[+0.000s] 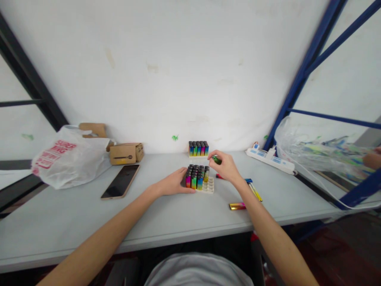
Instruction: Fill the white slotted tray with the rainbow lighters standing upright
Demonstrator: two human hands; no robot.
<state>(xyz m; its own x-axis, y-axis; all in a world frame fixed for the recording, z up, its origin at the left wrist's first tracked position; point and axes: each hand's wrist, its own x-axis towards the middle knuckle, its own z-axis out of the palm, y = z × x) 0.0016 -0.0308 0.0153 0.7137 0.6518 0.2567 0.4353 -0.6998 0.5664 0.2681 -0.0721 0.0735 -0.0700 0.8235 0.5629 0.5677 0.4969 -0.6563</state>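
My left hand [172,182] is wrapped round the left side of a white lighter tray [210,187], thumb along the front and fingers behind. Several upright, multicoloured lighters [194,178] fill the tray's left part, while slots at its right show bare. Pinched in my right hand [225,165], above and to the right of the tray, is a green lighter [216,159]. Loose lighters lie under and beside my right forearm: a gold and pink lighter [237,206], a yellow lighter [256,192], a blue lighter [248,180] and a red one, partly hidden.
A second tray of lighters [198,149] stands by the wall. On the left are a phone [121,182], a cardboard box [126,154] and a white plastic bag [70,159]. A power strip [270,159] lies right. Beyond the blue frame, another person's hand [372,159] shows.
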